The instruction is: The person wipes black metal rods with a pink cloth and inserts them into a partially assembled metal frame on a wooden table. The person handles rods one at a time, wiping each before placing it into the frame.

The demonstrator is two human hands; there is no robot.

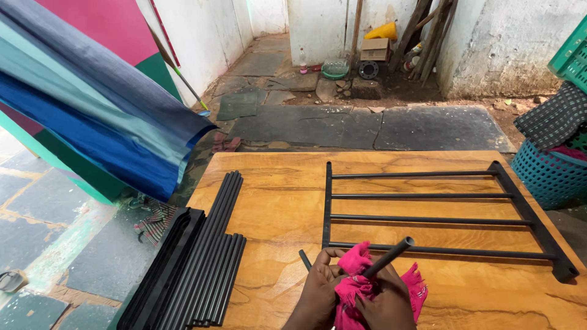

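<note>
Black metal rod (391,252) lying angled across near table edge, both hands gripping it through pink cloth (358,282). Left hand (319,287) clenching rod's lower part; right hand (388,302) closing over cloth around rod. Wiping looking barely begun: one rod in hand. Pile of black rods (205,256), over a dozen, waiting at left. One welded frame (440,214), four crossbars, lying on wooden table (275,201).

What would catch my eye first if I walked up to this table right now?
Probably the bright pink cloth at the bottom centre, bunched in the left hand and right hand around a black metal tube. Next, the black barred frame lying flat on the wooden table, and the stack of black tubes along the table's left edge.
</note>
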